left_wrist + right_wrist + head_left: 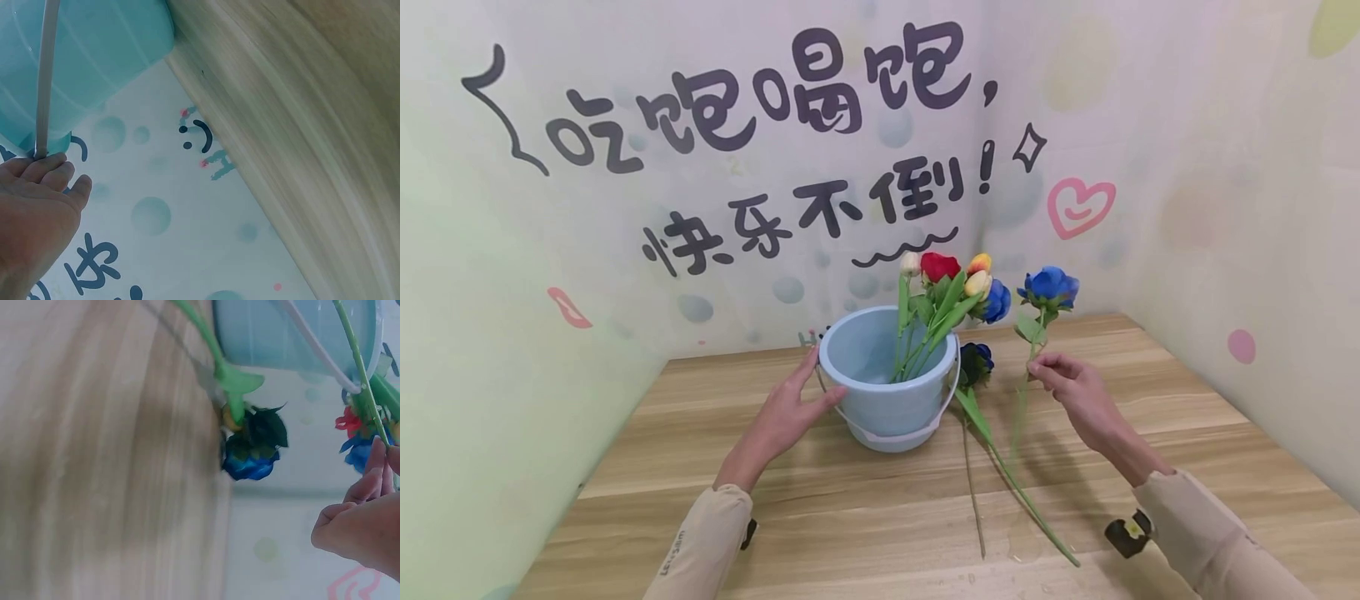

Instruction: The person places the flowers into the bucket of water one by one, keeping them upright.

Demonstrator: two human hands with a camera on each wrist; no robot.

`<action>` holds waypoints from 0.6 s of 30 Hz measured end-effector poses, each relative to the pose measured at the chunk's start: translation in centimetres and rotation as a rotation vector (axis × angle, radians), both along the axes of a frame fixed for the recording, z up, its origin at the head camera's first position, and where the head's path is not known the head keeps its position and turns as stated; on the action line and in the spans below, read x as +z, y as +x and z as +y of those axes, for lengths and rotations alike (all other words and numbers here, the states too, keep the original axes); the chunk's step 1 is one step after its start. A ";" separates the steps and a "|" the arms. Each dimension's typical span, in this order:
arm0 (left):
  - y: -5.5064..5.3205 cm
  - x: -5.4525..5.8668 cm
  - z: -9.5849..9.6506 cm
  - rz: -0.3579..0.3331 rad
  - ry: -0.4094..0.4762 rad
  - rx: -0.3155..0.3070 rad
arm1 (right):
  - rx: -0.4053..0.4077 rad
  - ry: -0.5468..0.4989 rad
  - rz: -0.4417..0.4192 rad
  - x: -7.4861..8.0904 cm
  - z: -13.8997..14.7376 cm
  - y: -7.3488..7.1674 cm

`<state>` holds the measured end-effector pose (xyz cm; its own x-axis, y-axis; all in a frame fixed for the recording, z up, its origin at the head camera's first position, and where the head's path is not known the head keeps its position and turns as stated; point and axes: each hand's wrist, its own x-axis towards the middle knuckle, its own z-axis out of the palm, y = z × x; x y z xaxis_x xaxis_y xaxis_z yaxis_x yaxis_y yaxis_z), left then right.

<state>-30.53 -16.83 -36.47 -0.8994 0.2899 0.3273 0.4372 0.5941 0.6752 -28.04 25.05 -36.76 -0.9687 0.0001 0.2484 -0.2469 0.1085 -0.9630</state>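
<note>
A light blue bucket [887, 412] stands upright on the table. My left hand [786, 421] holds its left side at the rim, thumb toward the front; in the left wrist view its fingertips meet the rim beside the white handle [45, 81]. To the right of the bucket, my right hand [1078, 396] pinches the thin green stem of an upright blue artificial rose [1051, 287]. The bucket holds a red rose [940, 267], a white tulip [911, 264], yellow-orange tulips [978, 283] and another blue rose [996, 302], all leaning right.
Right of the bucket, a dark blue rose [976, 362] lies on the wooden table [700, 475], its long green stem toward the front. Beside it runs a thin brown strip [973, 492], stem or shadow, I cannot tell. A printed wall covering [760, 317] stands behind.
</note>
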 end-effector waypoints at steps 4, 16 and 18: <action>0.0 0.0 0.0 0.001 0.004 -0.001 | -0.012 0.004 0.048 0.8 -0.9 0.0; 0.0 0.0 0.0 -0.003 -0.001 0.003 | -0.096 -0.021 0.080 2.4 -2.9 -0.7; -0.1 0.0 0.0 0.000 -0.003 0.004 | -0.108 -0.026 0.091 2.6 -3.0 -0.8</action>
